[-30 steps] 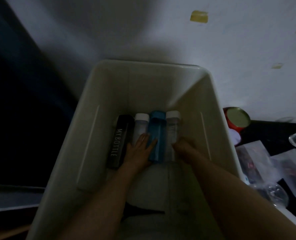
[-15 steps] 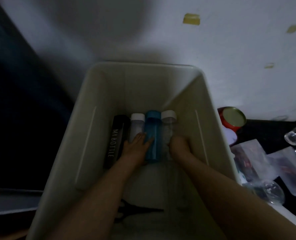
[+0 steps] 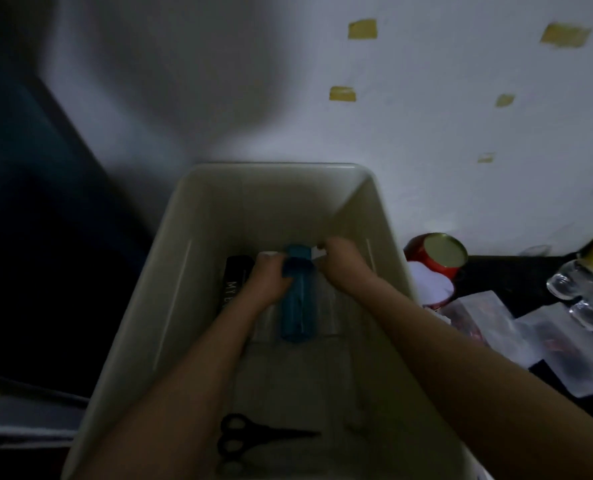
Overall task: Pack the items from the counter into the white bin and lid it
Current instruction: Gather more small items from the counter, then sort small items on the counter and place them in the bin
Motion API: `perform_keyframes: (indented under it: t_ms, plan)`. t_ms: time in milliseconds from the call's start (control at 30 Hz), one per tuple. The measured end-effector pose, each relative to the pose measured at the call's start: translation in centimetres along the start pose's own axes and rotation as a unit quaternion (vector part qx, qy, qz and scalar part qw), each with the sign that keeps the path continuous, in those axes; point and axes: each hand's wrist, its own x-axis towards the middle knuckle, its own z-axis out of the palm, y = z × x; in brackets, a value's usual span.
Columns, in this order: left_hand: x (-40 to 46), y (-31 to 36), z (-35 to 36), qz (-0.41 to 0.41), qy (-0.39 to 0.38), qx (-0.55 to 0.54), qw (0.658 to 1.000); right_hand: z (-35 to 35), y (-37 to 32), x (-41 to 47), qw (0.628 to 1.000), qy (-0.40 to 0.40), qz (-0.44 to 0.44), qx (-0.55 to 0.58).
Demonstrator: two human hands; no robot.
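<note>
White wall, yellow tape patches | black counter | white bin

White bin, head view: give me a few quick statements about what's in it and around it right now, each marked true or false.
1. A pair of black scissors lies on the floor of the white bin. True.
2. The blue bottle stands upright. False: it lies flat between the hands.
3. The bin already has its lid on. False: it is open, with both arms reaching in.
4. A red can sits outside the bin to its right. True.
5. The left hand is up on the bin's rim. False: it is down inside, by the blue bottle's cap, as is the right hand.
</note>
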Motion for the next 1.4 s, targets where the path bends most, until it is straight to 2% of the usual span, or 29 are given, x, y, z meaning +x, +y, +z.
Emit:
perform_keyframes:
  t_ms: [67,200,400,633,767,833,1133,1300,1400]
  plan:
    - [0.0,1.9,-2.0,-0.004,0.066,-0.056,0.996,-2.8,-0.7,-0.3,0.997,0.070,-0.032,0.023]
    - [-1.4,6.3,-3.7,0.025,0.103,-0.115,0.988,-7.3,-0.1,-2.0,0.978,0.178,-0.081,0.072]
    - [-3.4,13.7,-2.0,0.087,0.115,-0.169,0.975,-12.4,3.5,-4.4,0.963,0.226,-0.043,0.140]
    - [-3.4,20.1,2.6,0.121,0.082,-0.167,0.975,-16.2,11.6,-7.0,0.955,0.239,0.021,0.176]
    - [-2.8,22.9,5.8,0.133,0.069,-0.116,0.982,-17.0,16.4,-8.1,0.962,0.205,0.054,0.171]
    - [-2.8,24.0,7.4,0.137,0.033,-0.082,0.987,-17.0,18.6,-8.4,0.965,0.183,0.073,0.175]
    - [-3.1,27.4,14.8,0.112,-0.069,-0.009,0.991,-14.6,28.2,-10.7,0.957,0.135,0.157,0.202]
    - [-1.8,28.3,18.5,0.071,-0.124,-0.002,0.990,-13.3,34.0,-12.7,0.940,0.126,0.230,0.219]
    - [-0.4,28.3,20.7,0.040,-0.138,0.001,0.990,-12.3,36.6,-14.1,0.916,0.114,0.264,0.279]
